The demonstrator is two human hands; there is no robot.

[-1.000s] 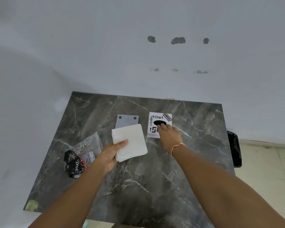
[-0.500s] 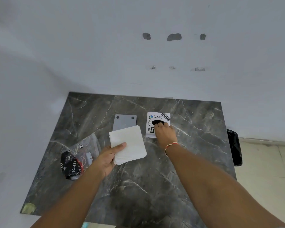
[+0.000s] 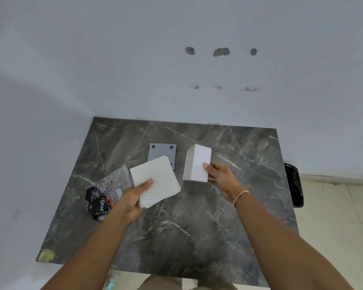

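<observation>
While both forearms reach up from the frame's bottom, my left hand (image 3: 132,197) pinches the white paper stack (image 3: 155,181) at centre, thumb on top | my right hand (image 3: 222,181) grips the tilted white card (image 3: 197,164) at its lower right edge, centre-right | grey plate (image 3: 161,152) just behind the stack | marble table (image 3: 197,227) spreads wide below both hands, its right edge well apart from the card.

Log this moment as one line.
left hand: holds white square paper stack | right hand: pinches white rectangular card | dark marble tabletop
</observation>
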